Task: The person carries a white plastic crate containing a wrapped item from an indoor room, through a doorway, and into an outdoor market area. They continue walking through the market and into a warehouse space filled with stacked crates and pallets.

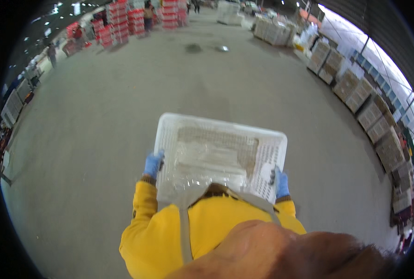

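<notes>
In front of my body I hold a white plastic crate with slotted walls. Wearing a blue glove, my left hand is closed on its left side. On the opposite side my right hand, gloved in blue too, grips the wall, with fingertips showing inside. Clear plastic film lies in the crate over something pale that I cannot make out. My yellow sleeves and an apron strap cover the crate's near edge.
Stacks of red crates stand far ahead at the left, with people among them. Along the right runs a row of stacked boxes. More pale stacks stand at the far right. Grey concrete floor lies around me.
</notes>
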### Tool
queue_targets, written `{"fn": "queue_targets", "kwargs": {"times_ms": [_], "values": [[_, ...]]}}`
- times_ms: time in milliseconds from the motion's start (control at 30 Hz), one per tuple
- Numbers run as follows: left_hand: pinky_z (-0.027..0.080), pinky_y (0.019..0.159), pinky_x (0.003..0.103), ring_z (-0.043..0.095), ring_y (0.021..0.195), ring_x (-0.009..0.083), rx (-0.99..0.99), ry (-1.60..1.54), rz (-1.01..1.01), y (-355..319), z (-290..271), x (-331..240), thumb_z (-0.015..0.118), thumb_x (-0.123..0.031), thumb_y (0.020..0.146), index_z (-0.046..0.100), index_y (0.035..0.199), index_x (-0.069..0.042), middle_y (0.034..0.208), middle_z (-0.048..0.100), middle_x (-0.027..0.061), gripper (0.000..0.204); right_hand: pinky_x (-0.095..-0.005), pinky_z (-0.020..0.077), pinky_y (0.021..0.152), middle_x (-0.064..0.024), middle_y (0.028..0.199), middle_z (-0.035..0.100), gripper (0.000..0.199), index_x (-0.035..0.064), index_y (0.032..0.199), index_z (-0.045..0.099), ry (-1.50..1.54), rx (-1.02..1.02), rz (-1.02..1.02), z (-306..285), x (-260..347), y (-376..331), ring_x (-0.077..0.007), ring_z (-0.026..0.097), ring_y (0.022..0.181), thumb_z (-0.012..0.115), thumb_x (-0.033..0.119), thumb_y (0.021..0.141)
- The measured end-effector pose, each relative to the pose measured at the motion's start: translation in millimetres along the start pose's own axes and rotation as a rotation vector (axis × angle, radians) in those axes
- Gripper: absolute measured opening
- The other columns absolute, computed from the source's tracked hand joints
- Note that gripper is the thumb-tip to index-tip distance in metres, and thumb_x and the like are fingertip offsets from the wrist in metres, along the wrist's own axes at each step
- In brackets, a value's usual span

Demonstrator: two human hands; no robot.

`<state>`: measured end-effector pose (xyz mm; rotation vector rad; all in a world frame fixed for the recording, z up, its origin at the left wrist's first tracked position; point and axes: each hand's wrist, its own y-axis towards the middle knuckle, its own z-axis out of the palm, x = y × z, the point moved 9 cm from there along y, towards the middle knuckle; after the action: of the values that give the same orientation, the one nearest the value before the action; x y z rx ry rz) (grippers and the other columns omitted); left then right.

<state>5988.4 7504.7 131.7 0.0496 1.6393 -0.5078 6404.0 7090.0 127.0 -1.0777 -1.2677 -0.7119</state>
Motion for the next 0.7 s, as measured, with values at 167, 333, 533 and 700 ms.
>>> {"fn": "queue_targets", "kwargs": {"times_ms": [167,333,533,700], "values": [[0.034,0.037,0.026,0.042,0.04,0.0111,-0.066,-0.074,-0.026,11.1,-20.0,7.2,0.062,-0.039,0.081,0.056,0.073,-0.005,0.052,0.047,0.0006,0.035,-0.0256,0.0442,0.042,-0.0022,0.065,0.05,0.039,0.0016,0.087,0.057,-0.036,0.126,0.086,50.4,24.1,56.4,-0.0103,0.044,0.046,0.058,0.04,0.084],[0.033,0.034,0.025,0.04,0.037,0.0111,-0.182,-0.167,-0.001,61.4,-28.3,20.6,0.059,-0.038,0.083,0.057,0.077,-0.003,0.05,0.045,0.0002,0.035,-0.0249,0.0433,0.044,-0.0018,0.066,0.05,0.039,0.0015,0.088,0.057,-0.154,0.252,-0.013,126.2,52.4,147.2,-0.0102,0.044,0.046,0.058,0.04,0.084],[0.032,0.033,0.025,0.04,0.036,0.0107,-0.172,-0.093,-0.03,181.6,13.4,-30.6,0.06,-0.038,0.084,0.055,0.077,-0.004,0.049,0.044,0.0005,0.035,-0.0263,0.0435,0.042,-0.0011,0.064,0.048,0.039,0.0005,0.09,0.056,-0.101,0.217,0.073,173.0,72.1,218.8,-0.0103,0.044,0.044,0.058,0.039,0.085],[0.032,0.035,0.025,0.039,0.037,0.0097,0.01,-0.031,0.066,276.8,65.0,-91.3,0.061,-0.04,0.083,0.055,0.077,-0.005,0.049,0.044,-0.0003,0.035,-0.0255,0.0441,0.042,-0.0007,0.064,0.048,0.035,0.0022,0.088,0.055,0.037,0.072,0.129,176.5,63.3,263.4,-0.0098,0.044,0.045,0.058,0.037,0.086]]}}
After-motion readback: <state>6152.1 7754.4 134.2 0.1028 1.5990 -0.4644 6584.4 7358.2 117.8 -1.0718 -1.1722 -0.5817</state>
